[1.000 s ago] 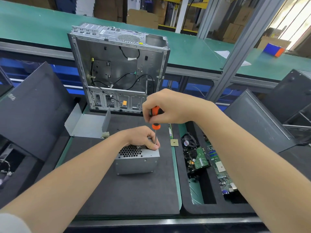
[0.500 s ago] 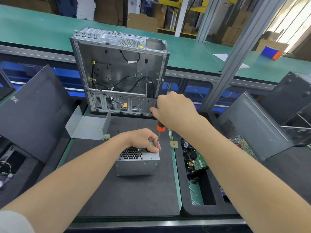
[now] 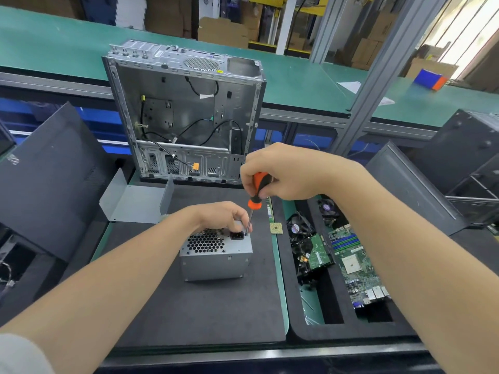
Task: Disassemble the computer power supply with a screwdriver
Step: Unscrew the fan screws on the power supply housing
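left hand: the left hand comes in from the lower left, forearm stretched across the mat, palm down over the far top edge of the power supply
left grip: fingers curled over that far edge near the right corner, holding the box, fingertips right beside the screwdriver shaft
right hand: the right hand reaches in from the right and sits higher than the left, wrist bent, knuckles up
right grip: wrapped tight round the orange and black handle of the screwdriver
screwdriver: just one, tilted a bit, handle up and to the right, tip down on the top face of the power supply at its far right corner, just beside the black socket
power supply: one grey metal box, standing on the dark foam mat on the counter, honeycomb vent and socket facing up
computer case: one computer case, open and upright behind the mat, a few black cables loose inside
bracket: one bent grey metal bracket on the mat, left of the hands
cpu chip: one cpu chip lying flat just right of the power supply
tray: one black tray on the right, holding one motherboard, one green card and two fans
panels: two dark side panels, one leaning at each side
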### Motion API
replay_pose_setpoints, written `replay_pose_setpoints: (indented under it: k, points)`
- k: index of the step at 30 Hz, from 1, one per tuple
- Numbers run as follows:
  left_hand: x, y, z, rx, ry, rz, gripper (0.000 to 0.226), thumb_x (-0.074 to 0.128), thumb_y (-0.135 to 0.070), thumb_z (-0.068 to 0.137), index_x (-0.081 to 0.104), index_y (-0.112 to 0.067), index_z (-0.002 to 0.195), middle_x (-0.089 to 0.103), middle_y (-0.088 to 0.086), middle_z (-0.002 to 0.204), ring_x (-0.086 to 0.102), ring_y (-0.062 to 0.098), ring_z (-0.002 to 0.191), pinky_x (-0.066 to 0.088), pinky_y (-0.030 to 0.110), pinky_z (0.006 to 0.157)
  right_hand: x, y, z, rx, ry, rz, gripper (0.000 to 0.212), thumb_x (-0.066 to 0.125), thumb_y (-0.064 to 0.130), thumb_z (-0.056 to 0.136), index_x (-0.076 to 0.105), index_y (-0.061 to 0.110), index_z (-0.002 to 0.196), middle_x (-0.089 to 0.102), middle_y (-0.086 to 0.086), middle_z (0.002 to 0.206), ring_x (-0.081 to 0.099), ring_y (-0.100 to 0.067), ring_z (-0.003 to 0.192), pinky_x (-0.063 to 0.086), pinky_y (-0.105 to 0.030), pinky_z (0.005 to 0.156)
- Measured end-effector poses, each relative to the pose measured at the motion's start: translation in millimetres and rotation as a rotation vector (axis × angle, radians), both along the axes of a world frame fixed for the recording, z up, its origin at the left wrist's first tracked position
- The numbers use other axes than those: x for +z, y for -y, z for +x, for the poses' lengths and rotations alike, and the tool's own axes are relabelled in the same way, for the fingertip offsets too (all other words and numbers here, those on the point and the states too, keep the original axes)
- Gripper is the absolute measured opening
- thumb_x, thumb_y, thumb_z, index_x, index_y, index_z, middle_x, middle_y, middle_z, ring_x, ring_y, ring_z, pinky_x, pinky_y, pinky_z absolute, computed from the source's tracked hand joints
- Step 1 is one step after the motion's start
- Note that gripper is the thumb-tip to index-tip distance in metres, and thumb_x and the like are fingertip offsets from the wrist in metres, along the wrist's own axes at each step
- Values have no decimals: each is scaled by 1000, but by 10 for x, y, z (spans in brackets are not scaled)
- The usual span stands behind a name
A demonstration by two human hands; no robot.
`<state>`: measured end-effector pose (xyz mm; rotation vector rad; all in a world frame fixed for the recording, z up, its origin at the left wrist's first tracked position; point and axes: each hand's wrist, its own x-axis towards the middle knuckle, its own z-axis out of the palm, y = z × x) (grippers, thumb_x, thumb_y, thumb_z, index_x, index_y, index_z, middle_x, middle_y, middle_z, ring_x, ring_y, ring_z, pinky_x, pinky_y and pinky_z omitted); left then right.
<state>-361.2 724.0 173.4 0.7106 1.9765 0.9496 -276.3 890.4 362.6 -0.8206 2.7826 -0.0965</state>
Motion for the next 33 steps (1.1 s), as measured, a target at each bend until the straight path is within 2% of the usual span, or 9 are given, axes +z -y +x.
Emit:
replay_pose_setpoints:
  k: [3, 7, 11, 18, 20, 24, 27, 30, 33]
  points:
    - [7, -31, 25, 37, -21, -15, 19, 59, -5, 99, 74, -17, 97, 73, -7, 89, 60, 15, 85, 46, 31, 79, -112, 116, 35, -111, -101, 40, 12, 69, 32, 89, 63, 23, 96, 59, 13, 78, 51, 0, 80, 54, -41, 77]
    - [29, -87, 56, 110, 10, -48, 21, 60, 0, 95, 69, -18, 87, 69, 11, 94, 54, 25, 82, 44, 37, 75, -283, 278, 11, -316, -263, 99, 44, 65, 34, 94, 42, 12, 64, 44, -5, 67, 60, -36, 79, 35, -29, 48]
    - [79, -193, 57, 135, 38, -118, 32, 52, 14, 91, 64, -14, 83, 62, 15, 95, 50, 25, 78, 42, 36, 68, -243, 256, -3, -240, -195, 70, 36, 66, 24, 92, 56, 3, 63, 50, -13, 59, 44, -29, 58, 59, -49, 76]
    - [108, -222, 60, 126, 82, -135, 50, 48, 19, 89, 59, -22, 64, 51, 12, 83, 43, 21, 59, 38, 31, 55, -147, 95, 27, 51, -110, -24, 10, 76, 31, 90, 78, 22, 86, 60, 10, 82, 52, -3, 73, 52, -39, 78]
    - [121, -218, 46, 145, 74, -167, 38, 48, 17, 92, 62, -16, 82, 54, 12, 86, 46, 23, 63, 40, 31, 57, -120, 78, 25, 141, -77, -36, 1, 80, 26, 88, 80, 26, 88, 55, 12, 83, 48, 3, 74, 49, -35, 77]
    - [135, -223, 36, 138, 45, -200, 28, 47, 15, 95, 58, -11, 94, 54, 10, 93, 45, 26, 85, 40, 37, 73, -118, 57, 26, 216, -24, -42, 19, 81, 12, 82, 76, 29, 88, 57, 11, 85, 53, -1, 77, 49, -32, 75]
    - [164, -214, 45, 107, 19, -199, 28, 56, 10, 96, 59, -15, 82, 56, 2, 83, 49, 21, 77, 41, 28, 68, -92, 95, 11, 189, -2, -29, 30, 76, 5, 79, 64, 30, 90, 61, 14, 87, 57, -8, 82, 51, -38, 78]
    - [193, -206, 29, 26, 28, -214, 18, 59, 3, 93, 62, -14, 90, 58, 6, 96, 50, 21, 83, 43, 32, 74, -117, 134, 63, 106, -75, 8, 21, 73, 32, 86, 56, 24, 93, 62, 10, 80, 56, -15, 77, 49, -39, 68]
    - [190, -202, 45, 12, 27, -227, 18, 59, 2, 95, 62, -16, 97, 58, 11, 112, 47, 24, 94, 42, 35, 82, -173, 256, 108, -163, -302, 184, 57, 46, 73, 94, 41, 21, 72, 43, 4, 67, 37, -13, 56, 27, -29, 48]
